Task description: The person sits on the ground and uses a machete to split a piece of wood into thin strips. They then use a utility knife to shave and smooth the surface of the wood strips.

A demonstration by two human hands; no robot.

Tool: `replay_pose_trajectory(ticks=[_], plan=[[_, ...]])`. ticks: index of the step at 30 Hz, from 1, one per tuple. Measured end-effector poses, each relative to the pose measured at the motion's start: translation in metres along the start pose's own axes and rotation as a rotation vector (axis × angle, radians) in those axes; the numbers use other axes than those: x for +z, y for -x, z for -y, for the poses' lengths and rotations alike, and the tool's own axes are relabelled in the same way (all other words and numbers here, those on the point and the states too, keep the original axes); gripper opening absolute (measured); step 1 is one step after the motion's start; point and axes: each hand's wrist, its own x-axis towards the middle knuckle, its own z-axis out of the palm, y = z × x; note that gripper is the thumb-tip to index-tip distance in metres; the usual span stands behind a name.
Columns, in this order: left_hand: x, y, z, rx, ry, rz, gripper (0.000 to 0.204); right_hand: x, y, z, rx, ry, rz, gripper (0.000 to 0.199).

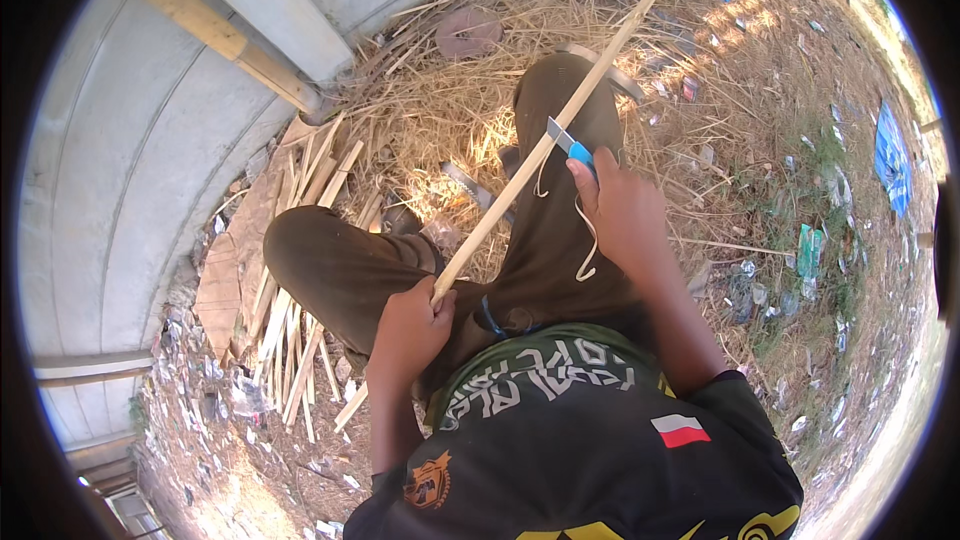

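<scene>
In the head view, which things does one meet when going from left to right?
Brown cardboard → left hand → right hand with the blue-handled knife → green wrapper → blue plastic sheet.

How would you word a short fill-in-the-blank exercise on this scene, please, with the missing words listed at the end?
1. The person's right hand holds a silver-bladed knife with a ____ handle.
2. The hand closed directly around the long, pale wooden strip is the person's ____ one.
3. The small rectangular flag patch on the black shirt is white above and ____ below.

Missing words: blue; left; red.
</scene>
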Motion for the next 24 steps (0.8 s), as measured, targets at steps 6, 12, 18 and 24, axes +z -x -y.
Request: replay_pose_trajectory(ticks=[6, 12, 18, 24], plan=[[-0.016, 0.038, 0.004, -0.120, -0.029, 0.018, 0.024, 0.000, 0.002, 0.003, 0.019, 0.012, 0.002, 0.045], [-0.036, 0.077, 0.031, -0.227, -0.099, 0.088, 0.024, -0.002, 0.002, 0.001, 0.021, -0.050, -0.047, 0.044], [-0.054, 0.118, 0.063, -0.329, -0.139, 0.140, 0.023, -0.002, -0.001, 0.002, 0.101, -0.049, -0.015, 0.044], [-0.055, 0.132, 0.069, -0.362, -0.101, 0.159, 0.029, -0.006, -0.001, 0.007, 0.138, -0.069, 0.024, 0.046]])
